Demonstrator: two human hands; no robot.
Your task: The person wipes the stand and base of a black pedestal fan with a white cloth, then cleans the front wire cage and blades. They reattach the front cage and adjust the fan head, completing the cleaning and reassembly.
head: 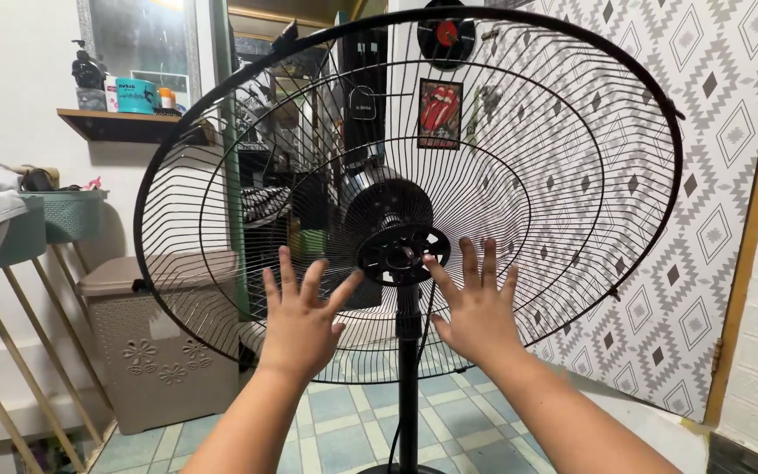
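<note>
Your left hand (300,323) and right hand (477,309) are both spread flat, fingers splayed, against the fan's rear grille (572,202), either side of the hub (401,254).

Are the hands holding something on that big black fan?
Nothing is gripped. The left hand and right hand are open with fingers spread, in front of the wire fan guard, either side of its hub.

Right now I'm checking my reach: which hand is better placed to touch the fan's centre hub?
Right, probably. The right hand has fingertips beside the black hub; the left hand is spread open slightly farther off, against the wire guard.
</note>
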